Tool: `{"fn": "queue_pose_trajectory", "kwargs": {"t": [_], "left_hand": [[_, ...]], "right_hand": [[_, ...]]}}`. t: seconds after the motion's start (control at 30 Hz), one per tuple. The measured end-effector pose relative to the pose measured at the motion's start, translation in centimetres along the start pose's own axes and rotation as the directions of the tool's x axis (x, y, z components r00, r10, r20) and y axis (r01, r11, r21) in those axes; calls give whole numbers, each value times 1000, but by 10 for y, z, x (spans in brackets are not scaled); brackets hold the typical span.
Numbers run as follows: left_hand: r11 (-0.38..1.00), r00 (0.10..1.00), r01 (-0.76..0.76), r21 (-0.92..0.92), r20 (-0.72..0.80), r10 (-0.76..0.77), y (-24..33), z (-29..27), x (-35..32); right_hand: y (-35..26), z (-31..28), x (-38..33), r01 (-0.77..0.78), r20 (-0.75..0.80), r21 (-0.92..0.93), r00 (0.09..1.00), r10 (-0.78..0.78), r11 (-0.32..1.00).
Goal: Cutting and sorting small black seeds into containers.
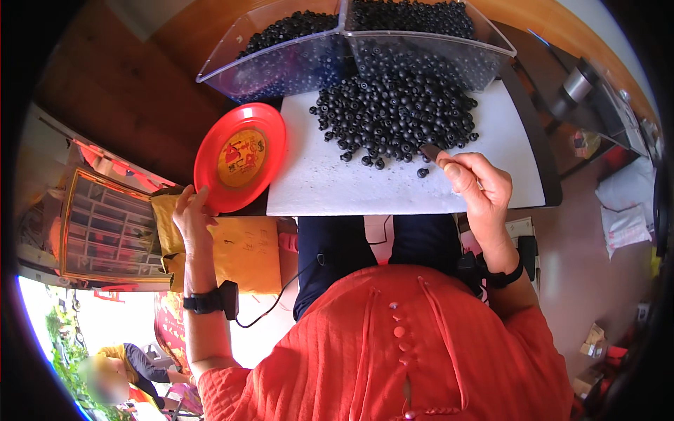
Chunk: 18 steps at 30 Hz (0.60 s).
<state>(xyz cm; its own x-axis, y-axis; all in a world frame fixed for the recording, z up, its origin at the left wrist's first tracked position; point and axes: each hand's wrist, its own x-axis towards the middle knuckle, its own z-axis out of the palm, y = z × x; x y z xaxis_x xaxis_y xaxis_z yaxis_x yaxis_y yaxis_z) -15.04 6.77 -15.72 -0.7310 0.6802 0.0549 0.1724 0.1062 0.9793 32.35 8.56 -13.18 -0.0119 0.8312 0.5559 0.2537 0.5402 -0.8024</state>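
Note:
My left hand (193,214) grips the near-left rim of a round red plate (275,158), which has a yellow and red printed centre with nothing lying on it. In my right hand (480,184), a small flat dark-brown strip (434,151) is pinched between thumb and fingers. Its tip meets the near right edge of a heap of round black beads (393,116) with holes. One loose bead (423,172) lies just apart, close to the strip. Both the heap and the bead rest on a white board (337,193).
Behind the heap, two clear plastic bins (274,67) hold many more black beads. A yellow-brown cardboard box (246,256) stands below the plate. White bags (625,200) lie at the far right. Another person (140,368) sits at the lower left. A cable (281,291) runs from my left wristband.

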Motion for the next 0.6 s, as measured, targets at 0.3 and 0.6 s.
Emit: {"fn": "queue_pose_trajectory", "kwargs": {"t": [0.3,0.6], "left_hand": [[781,890,-417,466,35,455,-17,-21,10],[479,356,-876,-58,592,723,58,131,-157]], "right_hand": [[22,-18,-3,-64,8,-66,998,65,996],[32,-23,-8,-149,-46,-41,988,147,988]]}}
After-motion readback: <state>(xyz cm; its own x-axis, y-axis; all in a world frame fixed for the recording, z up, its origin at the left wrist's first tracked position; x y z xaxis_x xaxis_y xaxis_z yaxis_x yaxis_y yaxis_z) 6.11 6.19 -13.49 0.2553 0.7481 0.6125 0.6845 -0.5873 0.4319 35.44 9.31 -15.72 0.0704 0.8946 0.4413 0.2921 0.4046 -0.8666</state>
